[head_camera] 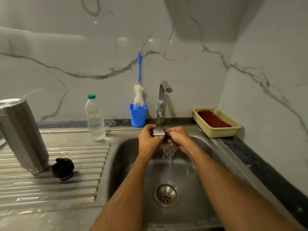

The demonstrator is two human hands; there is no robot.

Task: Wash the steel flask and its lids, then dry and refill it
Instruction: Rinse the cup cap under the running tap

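Together both hands (148,139) grip round steel cap (159,132).

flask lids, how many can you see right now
2: a steel cap held in both hands under the running water over the sink, and a black stopper on the drainboard beside the upturned flask. None seems hidden.

No words, numbers or signs can be read anywhere. The water bottle (95,117) to the left of the hands has a see-through wrap, but any print on it is too small to read.
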